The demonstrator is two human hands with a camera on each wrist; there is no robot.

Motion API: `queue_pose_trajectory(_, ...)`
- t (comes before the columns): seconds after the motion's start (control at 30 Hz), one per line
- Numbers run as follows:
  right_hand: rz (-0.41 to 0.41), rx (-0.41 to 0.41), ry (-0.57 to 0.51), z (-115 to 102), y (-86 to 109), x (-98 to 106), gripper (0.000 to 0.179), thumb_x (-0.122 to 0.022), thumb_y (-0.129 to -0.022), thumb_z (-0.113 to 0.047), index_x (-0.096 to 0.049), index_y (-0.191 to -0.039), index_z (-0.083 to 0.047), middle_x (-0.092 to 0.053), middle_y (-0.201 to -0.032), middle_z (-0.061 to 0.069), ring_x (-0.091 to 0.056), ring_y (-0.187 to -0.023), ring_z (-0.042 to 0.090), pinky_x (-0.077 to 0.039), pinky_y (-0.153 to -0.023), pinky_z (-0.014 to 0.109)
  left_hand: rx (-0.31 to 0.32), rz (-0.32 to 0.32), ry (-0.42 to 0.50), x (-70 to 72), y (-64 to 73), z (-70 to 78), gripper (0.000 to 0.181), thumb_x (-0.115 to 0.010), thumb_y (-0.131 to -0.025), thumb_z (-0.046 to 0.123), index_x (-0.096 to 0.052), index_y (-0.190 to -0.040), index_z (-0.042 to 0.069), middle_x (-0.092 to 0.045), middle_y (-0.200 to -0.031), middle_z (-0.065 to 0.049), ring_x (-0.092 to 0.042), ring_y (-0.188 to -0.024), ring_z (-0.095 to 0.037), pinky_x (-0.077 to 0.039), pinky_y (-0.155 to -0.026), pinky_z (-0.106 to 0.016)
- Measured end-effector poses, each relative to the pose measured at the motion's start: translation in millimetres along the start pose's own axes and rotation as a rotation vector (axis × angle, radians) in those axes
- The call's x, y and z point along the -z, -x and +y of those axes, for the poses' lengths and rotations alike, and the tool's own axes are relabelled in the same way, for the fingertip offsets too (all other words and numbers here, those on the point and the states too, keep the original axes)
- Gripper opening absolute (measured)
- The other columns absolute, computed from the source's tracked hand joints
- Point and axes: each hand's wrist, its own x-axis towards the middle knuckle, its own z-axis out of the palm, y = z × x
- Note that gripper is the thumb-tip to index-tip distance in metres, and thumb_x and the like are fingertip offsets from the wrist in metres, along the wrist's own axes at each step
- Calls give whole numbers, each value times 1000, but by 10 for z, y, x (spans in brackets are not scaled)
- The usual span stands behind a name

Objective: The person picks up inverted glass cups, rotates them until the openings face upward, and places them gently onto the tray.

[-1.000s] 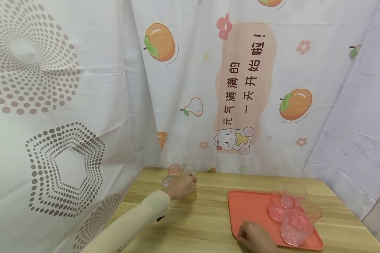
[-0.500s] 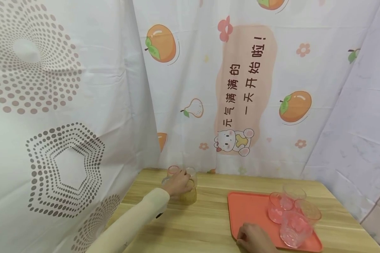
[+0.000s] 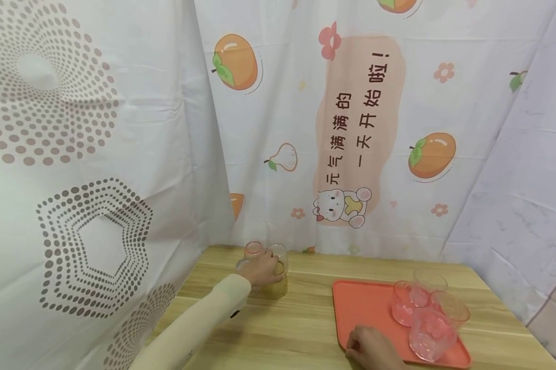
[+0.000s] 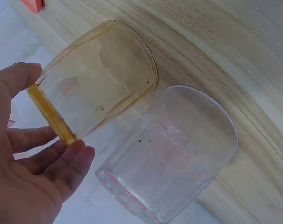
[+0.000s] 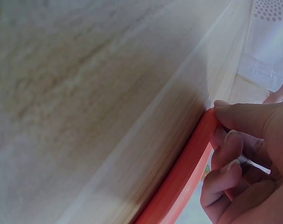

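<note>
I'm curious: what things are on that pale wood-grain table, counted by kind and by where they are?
Flat red-orange rectangular tray: 1
Transparent tumblers on the tray: 4
Amber-yellow transparent tumbler, its base pinched by the person's left hand: 1
Other transparent tumblers close to that hand, one with a pinkish rim: 3
Total: 9

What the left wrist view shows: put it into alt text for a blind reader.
A left hand grips a yellow see-through cup by its base, the cup's mouth toward a wood-grain table. Beside it, a clear cup faces the same way.
</note>
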Motion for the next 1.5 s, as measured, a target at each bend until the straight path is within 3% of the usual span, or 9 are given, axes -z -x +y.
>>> queue_pose_trajectory(0.5, 11, 25, 3, -8, -10, -5, 22, -87, -80, -18, -67, -74, -25, -52, -75, -21, -50, -68, -3, -45, -58, 26, 33, -32, 57, 19, 12, 11, 33, -73, -93, 38, -65, -89, 6, -61, -92, -6, -56, -93, -23, -50, -84, -41)
queue_pose_trajectory(0.83, 16, 35, 16, 2, -12, -28, 22, -87, -80, -19, -67, -74, -25, -53, -75, -20, -51, -68, -2, -46, -59, 27, 36, 19, 145, -29, 49, -54, 38, -79, -85, 36, -53, -70, 14, -51, -79, 1, -47, -81, -17, -45, -72, -35)
queue_pose_trajectory(1.0, 8, 20, 7, 0, -10, -14, 22, -87, -80, -18, -67, -75, -24, -53, -75, -20, -52, -68, -1, -47, -60, 27, 15, 70, 140, -39, 54, -25, 32, -79, -84, 40, -68, -86, 10, -62, -89, -1, -56, -87, -19, -51, -78, -36)
queue_pose_trajectory(1.23, 22, 14, 19, -9, -4, 2, 22, -88, -79, -18, -67, -74, -25, -53, -75, -20, -53, -68, -1, -47, -60, 28, 48, 20, 257, 21, 104, 143, 45, -75, -89, 42, -71, -118, 9, -68, -118, -6, -60, -113, -26, -53, -92, -43)
queue_pose_trajectory(1.37, 20, 11, 14, 1, -5, 4, 22, -87, -80, -18, -67, -74, -25, -53, -75, -20, -53, -68, -1, -47, -59, 27, 44, 13, 269, 78, 126, 229, 50, -76, -89, 42, -69, -124, 7, -68, -123, -9, -62, -114, -28, -53, -93, -46)
queue_pose_trajectory(1.5, 29, 24, 6, 11, -2, 0, 23, -88, -79, -18, -66, -74, -25, -53, -75, -21, -53, -68, -2, -47, -59, 27, 37, 24, 271, 48, 134, 252, 51, -76, -89, 44, -69, -124, 7, -67, -124, -10, -61, -116, -29, -53, -93, -46)
